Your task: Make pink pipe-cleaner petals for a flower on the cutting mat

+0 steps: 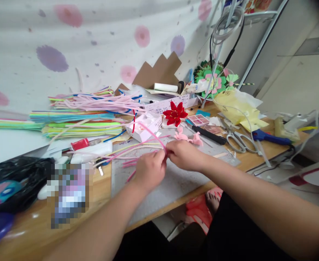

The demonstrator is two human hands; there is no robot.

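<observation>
Both hands meet over a grey cutting mat (159,197), pinching a pink pipe cleaner (153,134) that sticks up and away to the left. My left hand (151,168) is closed around its lower part, and my right hand (185,155) grips it right alongside, fingertips touching. The exact spot under the fingers is hidden. Loose pink pipe cleaners (129,164) lie on the mat left of my left hand. Pale pink fuzzy shaped pieces (183,135) rest just beyond my right hand. Behind them sits a red fuzzy flower (175,114).
Bundles of pipe cleaners (94,103) are piled at the back left, near a small white box (145,127). Scissors (239,140), a black-handled tool (208,135) and a blue glue gun (270,137) lie on the right. A black plastic bag (20,174) occupies the left.
</observation>
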